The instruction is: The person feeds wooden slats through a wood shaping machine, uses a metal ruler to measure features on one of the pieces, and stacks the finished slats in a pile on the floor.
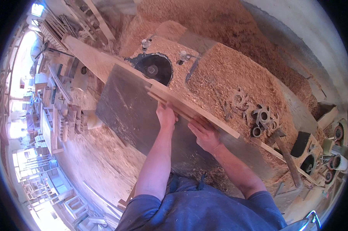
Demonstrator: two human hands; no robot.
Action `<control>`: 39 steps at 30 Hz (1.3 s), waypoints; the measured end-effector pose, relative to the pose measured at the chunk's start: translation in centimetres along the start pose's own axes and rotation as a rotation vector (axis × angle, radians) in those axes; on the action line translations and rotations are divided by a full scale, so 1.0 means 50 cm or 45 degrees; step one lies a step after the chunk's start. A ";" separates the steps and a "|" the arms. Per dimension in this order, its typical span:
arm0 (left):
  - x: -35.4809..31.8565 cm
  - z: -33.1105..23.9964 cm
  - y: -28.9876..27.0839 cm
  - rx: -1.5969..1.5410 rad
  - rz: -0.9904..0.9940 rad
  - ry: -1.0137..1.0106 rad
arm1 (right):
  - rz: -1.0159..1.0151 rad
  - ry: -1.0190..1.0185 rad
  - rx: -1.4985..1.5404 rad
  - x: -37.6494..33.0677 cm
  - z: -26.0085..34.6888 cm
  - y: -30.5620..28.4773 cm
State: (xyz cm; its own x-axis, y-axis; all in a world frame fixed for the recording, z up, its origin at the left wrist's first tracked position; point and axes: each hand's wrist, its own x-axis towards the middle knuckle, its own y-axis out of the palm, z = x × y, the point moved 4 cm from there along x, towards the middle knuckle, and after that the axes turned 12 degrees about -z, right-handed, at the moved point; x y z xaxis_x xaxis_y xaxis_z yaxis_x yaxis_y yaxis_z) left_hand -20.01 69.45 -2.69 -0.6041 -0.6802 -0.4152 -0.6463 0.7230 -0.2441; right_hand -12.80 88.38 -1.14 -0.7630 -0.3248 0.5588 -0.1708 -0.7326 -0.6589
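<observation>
A narrow wooden strip (172, 104) lies along a straight wooden fence (216, 122) on the dark metal table (127, 102) of a woodworking machine. My left hand (166, 116) is closed around the strip's nearer edge, fingers curled. Farther right, my right hand (204, 134) holds the same strip, its fingers laid over it and the thumb toward my left hand. Parts of the strip are hidden beneath both hands. Behind the fence, up and left of my hands, is a round dark opening (152, 69) with a spindle in its middle.
Wood shavings (224, 73) cover the machine top behind the fence. Several metal cutter heads (263, 115) lie there, with a hammer (288, 159) leaning at the right. Two clamping knobs (184, 56) stand near the opening. Stacked timber (72, 119) is at the left.
</observation>
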 end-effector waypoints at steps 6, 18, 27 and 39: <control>0.028 -0.023 -0.017 0.064 0.012 0.015 | -0.030 0.005 -0.007 0.030 0.010 0.025; 0.131 -0.043 -0.042 0.032 0.017 0.002 | -0.095 0.020 -0.017 0.093 0.026 0.097; 0.201 -0.082 -0.065 0.005 0.016 0.009 | -0.067 0.007 -0.030 0.144 0.041 0.165; 0.328 -0.117 -0.099 -0.050 0.029 0.014 | -0.077 0.022 0.025 0.230 0.061 0.262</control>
State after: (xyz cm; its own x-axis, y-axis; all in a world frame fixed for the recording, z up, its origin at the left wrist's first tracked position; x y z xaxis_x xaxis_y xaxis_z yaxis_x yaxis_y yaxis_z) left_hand -29.46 53.99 -3.15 -0.6238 -0.6649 -0.4108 -0.6500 0.7332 -0.1996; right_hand -21.92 73.21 -1.79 -0.7622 -0.2694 0.5885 -0.2048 -0.7622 -0.6142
